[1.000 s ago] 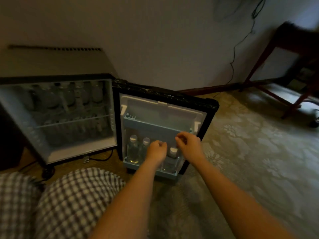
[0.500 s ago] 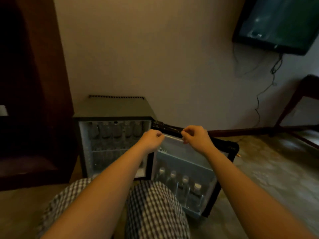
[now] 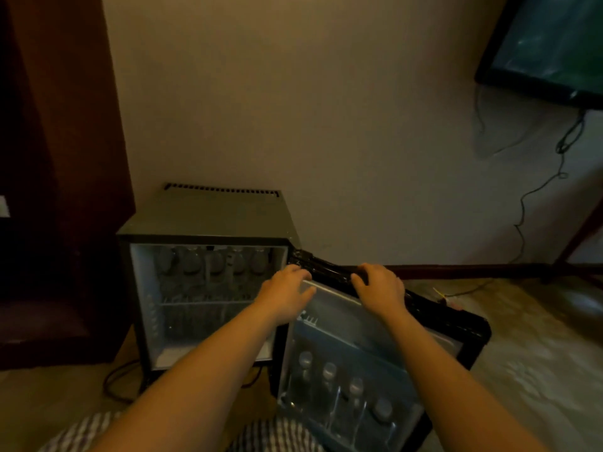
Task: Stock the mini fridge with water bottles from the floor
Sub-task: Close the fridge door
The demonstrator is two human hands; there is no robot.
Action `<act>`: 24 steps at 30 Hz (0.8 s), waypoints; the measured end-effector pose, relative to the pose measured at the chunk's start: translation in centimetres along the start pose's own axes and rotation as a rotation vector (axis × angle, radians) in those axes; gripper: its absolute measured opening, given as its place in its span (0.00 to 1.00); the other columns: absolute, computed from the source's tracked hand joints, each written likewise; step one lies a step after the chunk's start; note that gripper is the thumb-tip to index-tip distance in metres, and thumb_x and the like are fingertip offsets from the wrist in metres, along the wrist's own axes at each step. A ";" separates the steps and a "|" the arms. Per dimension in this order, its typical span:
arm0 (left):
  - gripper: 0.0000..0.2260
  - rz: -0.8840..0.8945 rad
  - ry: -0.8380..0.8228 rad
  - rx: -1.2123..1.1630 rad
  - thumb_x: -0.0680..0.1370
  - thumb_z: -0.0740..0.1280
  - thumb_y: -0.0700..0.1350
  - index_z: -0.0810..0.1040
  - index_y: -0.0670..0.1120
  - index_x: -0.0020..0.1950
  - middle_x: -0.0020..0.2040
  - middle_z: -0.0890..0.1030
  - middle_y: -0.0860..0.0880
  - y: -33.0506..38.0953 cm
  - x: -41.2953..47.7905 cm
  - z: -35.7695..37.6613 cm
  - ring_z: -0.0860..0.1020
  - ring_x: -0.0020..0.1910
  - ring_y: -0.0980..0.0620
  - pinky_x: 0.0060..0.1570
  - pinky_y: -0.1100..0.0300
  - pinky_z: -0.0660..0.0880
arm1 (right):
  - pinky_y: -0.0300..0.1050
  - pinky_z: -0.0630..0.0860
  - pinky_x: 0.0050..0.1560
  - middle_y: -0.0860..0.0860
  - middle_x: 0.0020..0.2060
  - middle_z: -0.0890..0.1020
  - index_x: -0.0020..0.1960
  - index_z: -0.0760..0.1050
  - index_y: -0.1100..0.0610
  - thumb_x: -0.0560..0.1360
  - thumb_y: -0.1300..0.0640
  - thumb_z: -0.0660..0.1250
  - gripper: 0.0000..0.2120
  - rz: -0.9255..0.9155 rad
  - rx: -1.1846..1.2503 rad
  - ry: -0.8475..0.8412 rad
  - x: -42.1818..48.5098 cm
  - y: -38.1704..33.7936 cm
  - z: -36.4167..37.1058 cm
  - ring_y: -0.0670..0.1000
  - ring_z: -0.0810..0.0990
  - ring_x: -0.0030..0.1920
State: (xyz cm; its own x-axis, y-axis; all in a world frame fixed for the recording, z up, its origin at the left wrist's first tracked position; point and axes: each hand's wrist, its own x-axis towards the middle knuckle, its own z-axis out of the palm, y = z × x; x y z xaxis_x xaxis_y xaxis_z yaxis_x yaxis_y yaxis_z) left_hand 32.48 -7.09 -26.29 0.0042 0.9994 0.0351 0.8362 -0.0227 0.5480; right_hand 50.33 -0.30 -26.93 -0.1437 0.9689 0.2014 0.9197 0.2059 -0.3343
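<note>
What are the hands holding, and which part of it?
The fridge door, by its top edge. The right hand curls over the edge; the left hand lies on it nearer the hinge, grip unclear.
</note>
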 end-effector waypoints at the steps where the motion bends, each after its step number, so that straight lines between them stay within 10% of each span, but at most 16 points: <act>1: 0.23 0.023 -0.013 0.072 0.79 0.58 0.54 0.62 0.48 0.73 0.76 0.58 0.47 -0.2 0.9 0.6 0.61 0.73 0.46 0.71 0.48 0.61 | 0.58 0.62 0.70 0.55 0.63 0.75 0.65 0.71 0.55 0.79 0.48 0.56 0.18 0.014 -0.035 0.007 1.1 0.4 0.6 0.57 0.71 0.65; 6: 0.33 0.179 -0.092 0.299 0.78 0.53 0.62 0.46 0.49 0.77 0.78 0.44 0.50 -0.5 6.7 1.4 0.46 0.77 0.52 0.75 0.50 0.43 | 0.58 0.55 0.72 0.55 0.58 0.79 0.59 0.75 0.54 0.80 0.44 0.51 0.20 0.066 -0.170 -0.136 6.8 2.3 1.8 0.57 0.76 0.60; 10: 0.33 0.291 -0.253 0.421 0.77 0.47 0.65 0.51 0.47 0.77 0.78 0.54 0.49 -0.9 12.4 2.1 0.49 0.77 0.53 0.75 0.48 0.40 | 0.56 0.74 0.57 0.59 0.51 0.81 0.50 0.78 0.55 0.77 0.35 0.48 0.29 0.143 -0.042 -0.385 9.8 3.9 3.7 0.60 0.79 0.51; 15: 0.33 0.370 -0.292 0.474 0.76 0.44 0.66 0.62 0.44 0.72 0.72 0.67 0.44 -0.6 15.0 3.6 0.60 0.74 0.50 0.75 0.48 0.44 | 0.47 0.71 0.41 0.53 0.32 0.75 0.31 0.69 0.53 0.78 0.38 0.51 0.25 0.154 0.018 -0.411 10.5 4.8 3.9 0.54 0.76 0.37; 24: 0.36 0.385 -0.345 0.542 0.75 0.44 0.67 0.59 0.43 0.72 0.71 0.65 0.44 0.0 14.7 3.0 0.60 0.73 0.48 0.75 0.46 0.42 | 0.44 0.70 0.43 0.54 0.39 0.83 0.49 0.81 0.50 0.78 0.41 0.53 0.20 -0.002 -0.026 -0.412 9.3 4.2 2.7 0.55 0.81 0.41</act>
State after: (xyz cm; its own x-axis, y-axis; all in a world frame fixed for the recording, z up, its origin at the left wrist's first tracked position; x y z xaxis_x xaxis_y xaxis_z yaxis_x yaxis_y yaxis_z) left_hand 34.16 7.70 -28.26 0.4487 0.8770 -0.1718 0.8933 -0.4456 0.0585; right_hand 51.92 9.97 -28.94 -0.2745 0.9436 -0.1850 0.9276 0.2091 -0.3097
